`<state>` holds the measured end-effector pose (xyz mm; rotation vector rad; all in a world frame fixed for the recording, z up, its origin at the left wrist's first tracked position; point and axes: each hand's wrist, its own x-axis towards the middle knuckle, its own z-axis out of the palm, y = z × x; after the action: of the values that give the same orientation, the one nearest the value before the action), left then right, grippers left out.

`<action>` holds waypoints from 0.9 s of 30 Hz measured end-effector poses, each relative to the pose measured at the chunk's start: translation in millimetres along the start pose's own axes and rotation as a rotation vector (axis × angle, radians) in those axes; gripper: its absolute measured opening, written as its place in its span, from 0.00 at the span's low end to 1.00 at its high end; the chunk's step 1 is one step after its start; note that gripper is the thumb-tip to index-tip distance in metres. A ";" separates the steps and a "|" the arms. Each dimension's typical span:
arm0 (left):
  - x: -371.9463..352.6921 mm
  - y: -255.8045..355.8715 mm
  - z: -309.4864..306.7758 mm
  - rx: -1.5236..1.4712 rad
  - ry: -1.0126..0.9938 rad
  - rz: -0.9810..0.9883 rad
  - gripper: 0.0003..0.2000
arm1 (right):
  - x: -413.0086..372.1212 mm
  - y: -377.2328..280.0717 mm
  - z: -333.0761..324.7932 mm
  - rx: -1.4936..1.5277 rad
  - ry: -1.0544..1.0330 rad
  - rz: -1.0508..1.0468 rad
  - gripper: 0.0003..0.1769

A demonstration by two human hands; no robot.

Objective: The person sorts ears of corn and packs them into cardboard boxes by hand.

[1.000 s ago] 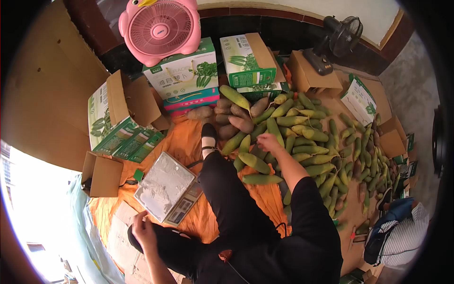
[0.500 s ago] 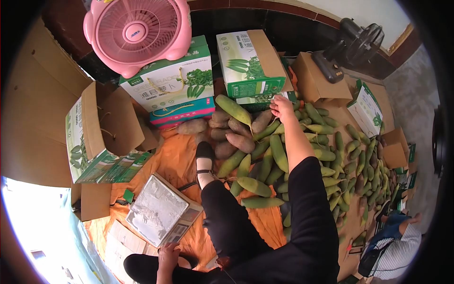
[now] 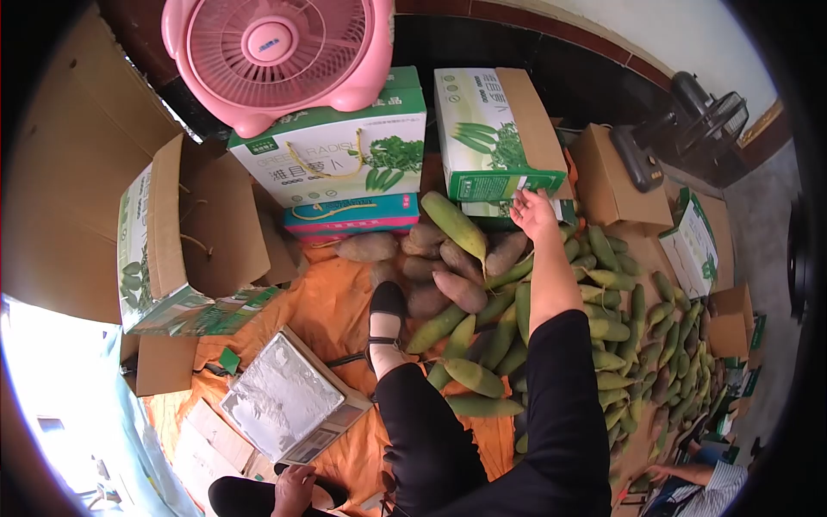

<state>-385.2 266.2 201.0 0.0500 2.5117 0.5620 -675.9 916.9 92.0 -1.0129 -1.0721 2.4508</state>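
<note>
My right hand (image 3: 534, 214) reaches out over the radishes, its fingertips right at the lower end of a green-and-white carton (image 3: 482, 138) with radishes printed on it. Its fingers are loosely bent and apart, and nothing shows in them. Below that hand lie green radishes (image 3: 474, 376) and several brownish-purple roots (image 3: 461, 291). A long green radish (image 3: 452, 226) rests on top of the roots. Down at the bottom edge, my left hand (image 3: 295, 489) rests by my leg with relaxed fingers, holding nothing visible, close to a scale (image 3: 280, 396) with a worn silvery plate.
A pink fan (image 3: 276, 43) sits on a stacked radish carton (image 3: 345, 164). An open carton (image 3: 146, 241) stands at left. At right, a black fan (image 3: 637, 159) rests on a brown box (image 3: 603, 181). Another person (image 3: 719, 482) is at lower right, beside the big radish pile (image 3: 680, 345).
The view has shifted, so most things appear farther right or lower. My right hand has come nearer the carton's end and its fingers have loosened. The other person's arm now reaches toward the radish pile.
</note>
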 end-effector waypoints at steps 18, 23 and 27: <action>-27.4 -18.5 0.0 0.045 0.146 0.209 0.09 | -174.1 -83.1 14.8 0.111 0.006 -0.283 0.12; -36.7 -15.6 -5.1 -0.010 0.243 0.271 0.08 | -274.2 -78.5 -12.4 -0.167 0.069 -0.474 0.18; -48.4 -17.8 -13.1 -0.061 0.298 0.345 0.07 | -349.8 -73.3 -22.8 -0.236 0.084 -0.563 0.23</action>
<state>-349.9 237.6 228.7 0.4109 2.7921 0.8369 -411.5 805.1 306.2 -0.7342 -1.4125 1.8504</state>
